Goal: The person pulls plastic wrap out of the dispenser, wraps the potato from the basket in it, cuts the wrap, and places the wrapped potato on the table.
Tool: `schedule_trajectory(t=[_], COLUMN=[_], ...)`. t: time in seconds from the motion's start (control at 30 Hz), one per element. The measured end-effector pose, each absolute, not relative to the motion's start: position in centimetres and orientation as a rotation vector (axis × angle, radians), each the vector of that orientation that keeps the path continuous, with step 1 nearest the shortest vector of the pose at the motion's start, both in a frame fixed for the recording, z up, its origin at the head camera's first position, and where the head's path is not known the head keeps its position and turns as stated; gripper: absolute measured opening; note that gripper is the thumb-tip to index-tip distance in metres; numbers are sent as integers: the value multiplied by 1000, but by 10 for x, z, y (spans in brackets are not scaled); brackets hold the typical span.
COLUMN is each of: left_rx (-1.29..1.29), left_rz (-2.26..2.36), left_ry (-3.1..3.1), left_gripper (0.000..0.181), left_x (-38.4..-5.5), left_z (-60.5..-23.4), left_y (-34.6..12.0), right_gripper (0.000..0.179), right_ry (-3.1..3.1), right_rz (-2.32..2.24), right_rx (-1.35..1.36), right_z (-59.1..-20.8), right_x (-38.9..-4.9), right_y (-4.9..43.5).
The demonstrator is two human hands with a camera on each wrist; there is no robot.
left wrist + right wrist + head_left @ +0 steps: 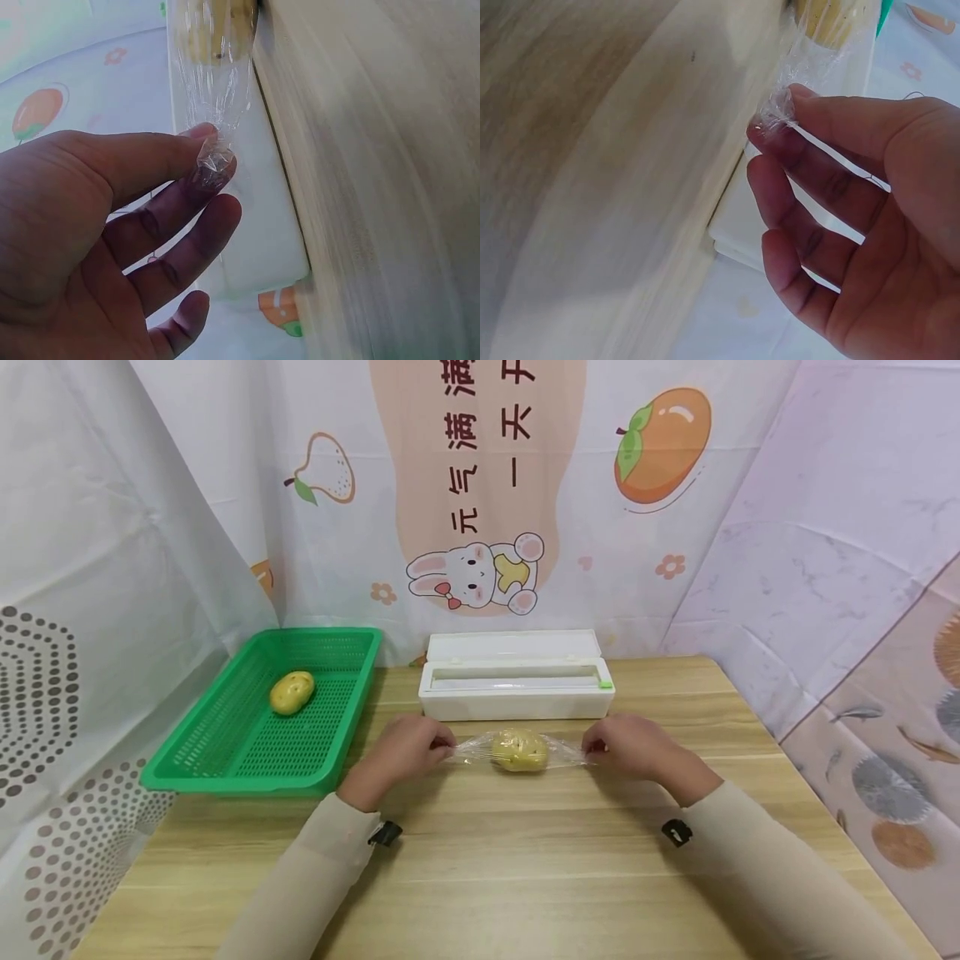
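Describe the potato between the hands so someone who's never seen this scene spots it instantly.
Toward the back of the wooden table, find the long white box. Just in front of it, between the left hand and the right hand, is the yellow potato. Clear film gathered at both ends encloses it; the other potato, in the green basket, shows no film.

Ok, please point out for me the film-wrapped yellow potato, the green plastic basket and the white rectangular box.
Film-wrapped yellow potato (520, 752), head view: middle of its visible side.
Green plastic basket (291, 746), head view: bare mesh floor.
White rectangular box (517, 707), head view: front wall.
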State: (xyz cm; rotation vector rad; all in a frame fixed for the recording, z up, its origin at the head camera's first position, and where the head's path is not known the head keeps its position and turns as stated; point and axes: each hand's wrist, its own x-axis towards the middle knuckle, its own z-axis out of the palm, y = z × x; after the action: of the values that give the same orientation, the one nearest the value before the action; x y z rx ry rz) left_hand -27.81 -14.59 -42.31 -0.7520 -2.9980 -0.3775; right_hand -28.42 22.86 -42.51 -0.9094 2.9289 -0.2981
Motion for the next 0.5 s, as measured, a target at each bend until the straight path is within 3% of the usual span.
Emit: schedule_trajectory(t=[0.5], left_rx=[-691], left_rz=[-367], left_ry=[-3038], left_gripper=[10], left_x=[-279], left_z=[-424], left_y=[-143], right_gripper=[8], right_ry=[2872], right_rz=[-373], right_rx=[-893], right_z=[-427], right_x=[-285], right_y=[226])
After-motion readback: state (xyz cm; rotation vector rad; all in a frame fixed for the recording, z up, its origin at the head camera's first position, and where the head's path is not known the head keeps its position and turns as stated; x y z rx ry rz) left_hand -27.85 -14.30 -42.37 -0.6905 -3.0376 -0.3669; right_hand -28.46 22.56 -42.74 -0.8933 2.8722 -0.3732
